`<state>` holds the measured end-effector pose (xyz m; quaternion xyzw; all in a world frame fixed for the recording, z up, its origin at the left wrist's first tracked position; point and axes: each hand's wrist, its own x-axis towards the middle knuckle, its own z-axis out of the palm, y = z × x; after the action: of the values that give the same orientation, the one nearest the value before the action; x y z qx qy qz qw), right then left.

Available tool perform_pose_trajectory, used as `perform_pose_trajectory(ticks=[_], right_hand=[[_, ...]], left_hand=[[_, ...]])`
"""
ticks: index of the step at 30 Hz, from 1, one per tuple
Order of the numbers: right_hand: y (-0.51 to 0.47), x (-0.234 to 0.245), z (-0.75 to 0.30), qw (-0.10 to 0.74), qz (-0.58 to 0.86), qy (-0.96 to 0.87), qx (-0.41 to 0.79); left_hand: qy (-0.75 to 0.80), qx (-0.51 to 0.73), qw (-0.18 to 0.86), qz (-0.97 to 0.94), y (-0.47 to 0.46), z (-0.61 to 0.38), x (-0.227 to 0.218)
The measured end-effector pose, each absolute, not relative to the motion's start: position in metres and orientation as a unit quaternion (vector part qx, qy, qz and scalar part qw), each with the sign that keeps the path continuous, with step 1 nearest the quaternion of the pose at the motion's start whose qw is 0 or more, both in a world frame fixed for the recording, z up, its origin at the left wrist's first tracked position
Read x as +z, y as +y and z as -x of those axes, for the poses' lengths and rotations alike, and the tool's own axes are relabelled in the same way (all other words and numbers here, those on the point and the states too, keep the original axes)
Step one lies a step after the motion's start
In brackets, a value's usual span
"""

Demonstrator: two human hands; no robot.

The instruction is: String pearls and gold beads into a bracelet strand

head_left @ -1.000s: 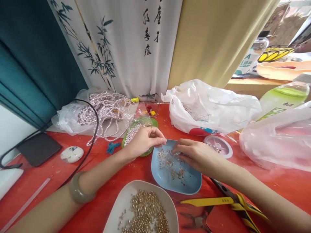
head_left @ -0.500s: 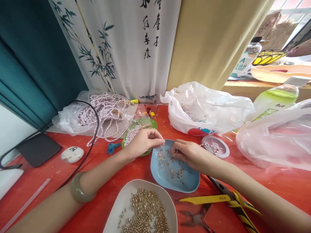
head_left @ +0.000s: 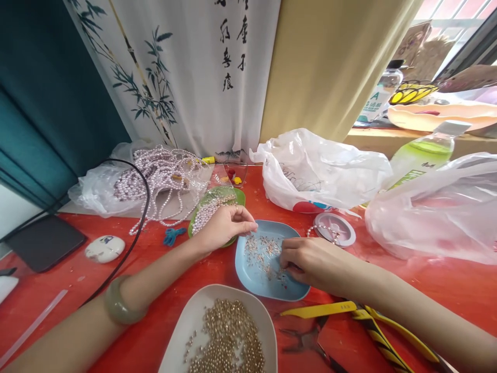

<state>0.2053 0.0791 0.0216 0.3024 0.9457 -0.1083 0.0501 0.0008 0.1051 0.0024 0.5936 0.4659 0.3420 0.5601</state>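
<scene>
Above the left rim of a blue tray (head_left: 243,274), my left hand (head_left: 227,226) holds thumb and forefinger pinched; whatever is between them is too small to make out. Small metallic pin-like pieces (head_left: 267,247) lie scattered in the tray. My right hand (head_left: 310,260) reaches over the tray's right side with its fingers curled down among the pieces, and its fingertips are partly hidden. Behind my left hand is a green dish (head_left: 239,199) of pale pearl beads (head_left: 207,211). A white tray (head_left: 176,331) of gold beads (head_left: 229,331) stands nearest me.
Yellow tweezers (head_left: 318,310), pliers (head_left: 306,342) and yellow-black handles (head_left: 382,336) lie at the front right. A white spool (head_left: 347,233) sits beyond my right hand, before plastic bags (head_left: 330,176). Pearl strands (head_left: 155,173), a black cable (head_left: 145,207) and a mouse (head_left: 104,249) are left.
My right hand has shifted towards the tray's right side and nearer me, uncovering more pin-like pieces. My left hand keeps its pinch by the rim. The whole view has moved slightly.
</scene>
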Motion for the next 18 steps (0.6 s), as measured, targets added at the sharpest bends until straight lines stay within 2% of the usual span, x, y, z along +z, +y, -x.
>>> perform_pose_trajectory(ticks=[4, 13, 18], right_hand=[[0.081, 0.025, -0.206, 0.054, -0.327, 0.942, -0.047], [0.082, 0.044, -0.214, -0.025, -0.413, 0.897, -0.154], [0.084, 0.036, -0.211, 0.009, -0.392, 0.915, -0.097]], left_hand=[[0.464, 0.342, 0.555, -0.6, 0.105, 0.0, 0.0], [0.456, 0.347, 0.553, -0.605, 0.105, 0.001, -0.003], [0.456, 0.346, 0.555, -0.604, 0.104, 0.0, -0.001]])
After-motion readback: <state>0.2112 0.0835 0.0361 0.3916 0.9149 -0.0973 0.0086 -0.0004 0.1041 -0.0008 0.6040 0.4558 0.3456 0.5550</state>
